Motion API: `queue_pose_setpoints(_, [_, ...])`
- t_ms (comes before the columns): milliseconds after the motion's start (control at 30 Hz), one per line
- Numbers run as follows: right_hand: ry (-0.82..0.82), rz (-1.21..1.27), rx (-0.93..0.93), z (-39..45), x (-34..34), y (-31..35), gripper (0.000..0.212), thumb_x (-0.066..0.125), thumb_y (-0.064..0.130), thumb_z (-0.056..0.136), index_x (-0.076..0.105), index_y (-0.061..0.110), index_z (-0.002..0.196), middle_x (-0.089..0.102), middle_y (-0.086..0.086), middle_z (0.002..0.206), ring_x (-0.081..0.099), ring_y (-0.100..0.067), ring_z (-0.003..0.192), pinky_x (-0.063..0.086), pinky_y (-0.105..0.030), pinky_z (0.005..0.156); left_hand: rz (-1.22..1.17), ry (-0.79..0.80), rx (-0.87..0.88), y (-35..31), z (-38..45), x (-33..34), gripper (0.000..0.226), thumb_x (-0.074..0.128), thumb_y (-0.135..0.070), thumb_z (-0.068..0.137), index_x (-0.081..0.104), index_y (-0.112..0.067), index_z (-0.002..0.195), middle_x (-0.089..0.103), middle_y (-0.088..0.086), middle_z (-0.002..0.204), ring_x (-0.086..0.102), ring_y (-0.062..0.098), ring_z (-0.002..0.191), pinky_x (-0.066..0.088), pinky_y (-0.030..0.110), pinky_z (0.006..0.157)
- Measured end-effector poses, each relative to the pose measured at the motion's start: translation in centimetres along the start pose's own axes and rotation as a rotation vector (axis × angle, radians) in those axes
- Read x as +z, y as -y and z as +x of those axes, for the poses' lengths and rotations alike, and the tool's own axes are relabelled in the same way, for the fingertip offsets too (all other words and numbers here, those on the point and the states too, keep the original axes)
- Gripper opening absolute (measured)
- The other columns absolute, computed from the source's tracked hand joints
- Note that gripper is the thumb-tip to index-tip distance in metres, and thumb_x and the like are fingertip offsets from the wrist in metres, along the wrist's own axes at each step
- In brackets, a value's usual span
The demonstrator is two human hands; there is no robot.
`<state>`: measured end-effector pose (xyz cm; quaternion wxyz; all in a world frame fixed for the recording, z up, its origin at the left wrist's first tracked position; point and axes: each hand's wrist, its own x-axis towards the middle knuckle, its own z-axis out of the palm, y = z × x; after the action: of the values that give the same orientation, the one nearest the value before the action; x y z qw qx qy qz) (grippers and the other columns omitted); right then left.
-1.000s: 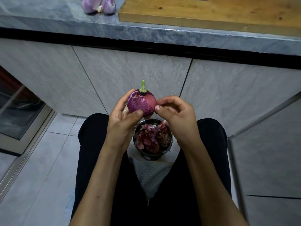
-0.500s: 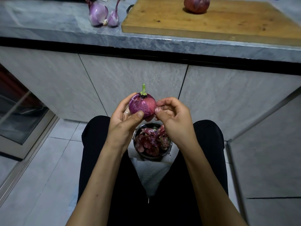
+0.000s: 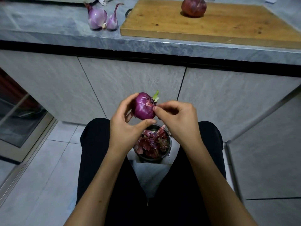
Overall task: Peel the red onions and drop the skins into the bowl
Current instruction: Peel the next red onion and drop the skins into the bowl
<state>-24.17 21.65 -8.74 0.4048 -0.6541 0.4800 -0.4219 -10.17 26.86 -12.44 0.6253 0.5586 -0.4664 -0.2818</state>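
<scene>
Both hands work one red onion [image 3: 144,106] above the bowl [image 3: 168,148] of skins [image 3: 152,141]: left hand [image 3: 126,126] grips it, green sprout tilted up-right; right hand [image 3: 176,119] pinches skin near the sprout.

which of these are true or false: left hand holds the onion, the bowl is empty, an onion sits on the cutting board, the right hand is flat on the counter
1. The left hand holds the onion. True.
2. The bowl is empty. False: it holds a heap of red skins.
3. An unpeeled onion sits on the cutting board. True.
4. The right hand lies flat on the counter. False: it pinches at the held onion near its green sprout, above the bowl.
</scene>
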Motion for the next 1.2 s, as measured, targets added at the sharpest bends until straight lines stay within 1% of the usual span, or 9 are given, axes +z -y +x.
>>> queue_pose_setpoints(100, [0.018, 0.072, 0.078, -0.2, 0.2, 0.3, 0.01, 0.075, 0.023, 0.083, 0.078, 0.014, 0.082, 0.073, 0.005, 0.069, 0.07, -0.009, 0.067, 0.058, -0.029, 0.067, 0.14, -0.069, 0.096, 0.5, -0.2, 0.2, 0.081, 0.094, -0.013, 0.066, 0.056, -0.021, 0.137, 0.061, -0.006, 0.137, 0.058, 0.008, 0.127, 0.051, 0.035, 0.105])
queue_pose_setpoints(200, [0.006, 0.084, 0.103, -0.2, 0.3, 0.6, 0.007, 0.075, 0.02, 0.082, 0.078, 0.014, 0.078, 0.073, 0.005, 0.067, 0.07, -0.008, 0.065, 0.056, -0.026, 0.064, 0.267, -0.119, 0.223, 1.0, -0.4, 0.6, 0.082, 0.093, -0.012, 0.067, 0.054, -0.023, 0.138, 0.055, -0.003, 0.144, 0.051, 0.012, 0.136, 0.048, 0.036, 0.109])
queue_pose_setpoints(433, [0.003, 0.084, 0.16, 0.5, 0.3, 0.8, 0.011, 0.071, 0.013, 0.079, 0.073, 0.015, 0.068, 0.069, -0.004, 0.062, 0.063, -0.014, 0.058, 0.055, -0.034, 0.06, 0.42, -0.174, 0.356, 1.0, -0.8, 1.6, 0.079, 0.091, -0.01, 0.069, 0.055, -0.01, 0.139, 0.05, -0.002, 0.145, 0.049, 0.022, 0.138, 0.037, 0.013, 0.109])
queue_pose_setpoints(533, [0.002, 0.099, 0.152, 0.3, 0.4, 0.9, 0.008, 0.07, 0.012, 0.075, 0.069, 0.013, 0.067, 0.066, -0.001, 0.059, 0.059, -0.007, 0.054, 0.048, -0.023, 0.054, 0.37, -0.151, 0.34, 0.7, -0.9, 1.6, 0.079, 0.09, -0.008, 0.071, 0.052, -0.01, 0.14, 0.05, 0.0, 0.146, 0.048, 0.02, 0.139, 0.043, 0.026, 0.111])
queue_pose_setpoints(667, [0.028, 0.138, 0.102, 0.1, 0.1, 1.1, 0.01, 0.067, 0.006, 0.073, 0.066, 0.011, 0.065, 0.059, 0.006, 0.054, 0.051, -0.004, 0.051, 0.042, -0.019, 0.05, 0.275, -0.047, 0.273, 0.2, -1.0, 0.8, 0.081, 0.088, -0.009, 0.074, 0.046, -0.015, 0.144, 0.05, 0.006, 0.145, 0.049, 0.015, 0.137, 0.05, 0.04, 0.107])
queue_pose_setpoints(767, [0.07, 0.154, 0.051, 0.1, -0.7, 1.2, 0.011, 0.066, 0.001, 0.074, 0.065, 0.008, 0.065, 0.057, 0.002, 0.057, 0.049, -0.005, 0.051, 0.041, -0.02, 0.05, 0.259, 0.042, 0.215, -0.3, -0.7, -0.3, 0.092, 0.089, -0.025, 0.072, 0.038, -0.024, 0.149, 0.05, -0.003, 0.143, 0.052, 0.014, 0.133, 0.051, 0.039, 0.105])
queue_pose_setpoints(867, [0.107, 0.162, 0.001, 0.0, -1.2, 1.2, 0.012, 0.064, -0.002, 0.073, 0.064, 0.007, 0.065, 0.059, 0.0, 0.06, 0.05, -0.007, 0.054, 0.042, -0.02, 0.051, 0.27, 0.099, 0.149, -0.7, -0.4, -1.1, 0.093, 0.092, -0.037, 0.066, 0.046, -0.026, 0.147, 0.056, -0.011, 0.14, 0.058, 0.011, 0.126, 0.051, 0.038, 0.105])
queue_pose_setpoints(1100, [0.097, 0.249, 0.006, 0.0, -1.2, 1.0, 0.008, 0.062, 0.006, 0.07, 0.063, 0.01, 0.064, 0.058, -0.004, 0.06, 0.051, -0.015, 0.059, 0.043, -0.027, 0.053, 0.194, 0.0, 0.072, -1.7, -1.2, 0.2, 0.082, 0.095, -0.02, 0.063, 0.056, -0.024, 0.135, 0.064, -0.015, 0.126, 0.062, 0.008, 0.119, 0.053, 0.037, 0.101])
queue_pose_setpoints(1200, [0.091, 0.244, -0.001, 0.0, -1.2, 0.6, 0.005, 0.06, 0.009, 0.067, 0.062, 0.011, 0.063, 0.057, 0.001, 0.058, 0.051, -0.012, 0.058, 0.043, -0.023, 0.052, 0.153, -0.04, 0.021, -1.6, -1.7, 0.8, 0.082, 0.096, -0.018, 0.062, 0.057, -0.022, 0.133, 0.065, -0.013, 0.122, 0.064, 0.005, 0.113, 0.054, 0.027, 0.094])
